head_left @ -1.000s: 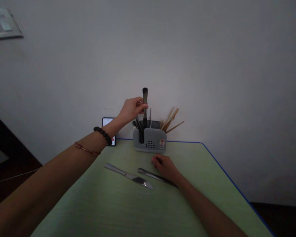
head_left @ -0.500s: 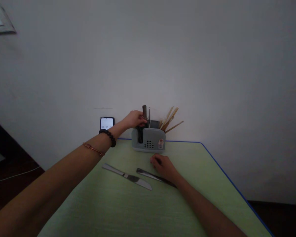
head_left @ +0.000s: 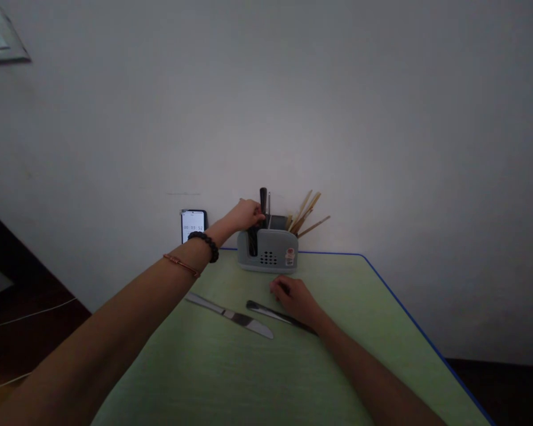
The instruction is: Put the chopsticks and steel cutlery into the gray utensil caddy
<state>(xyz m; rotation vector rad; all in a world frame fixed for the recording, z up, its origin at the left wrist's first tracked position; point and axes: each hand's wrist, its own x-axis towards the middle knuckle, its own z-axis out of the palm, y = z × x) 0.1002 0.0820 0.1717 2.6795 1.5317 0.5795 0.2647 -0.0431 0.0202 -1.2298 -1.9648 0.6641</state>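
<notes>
My left hand (head_left: pixel 247 214) reaches to the left side of a grey cutlery holder (head_left: pixel 278 247), its fingers closed on an upright dark cutlery handle (head_left: pixel 263 196). The lower end of that piece is hidden by the hand and holder. My right hand (head_left: pixel 295 297) rests on the table in front of the holder, fingers curled with nothing visible in them. Under its wrist runs a long dark metal utensil (head_left: pixel 269 312), partly covered, so its kind is unclear. To the left of it lies a table knife (head_left: pixel 244 321), blade pointing right.
Wooden chopsticks (head_left: pixel 308 214) lean out of the holder's right side, and a thin metal piece (head_left: pixel 269 204) stands in its middle. A phone (head_left: pixel 193 222) showing a timer leans on the wall (head_left: pixel 382 118). The green table (head_left: pixel 231 378) has a blue edge.
My left forearm has shifted slightly right, and the dark handle at its fingers now stands a little further right and more upright. My right hand stays nearly still.
</notes>
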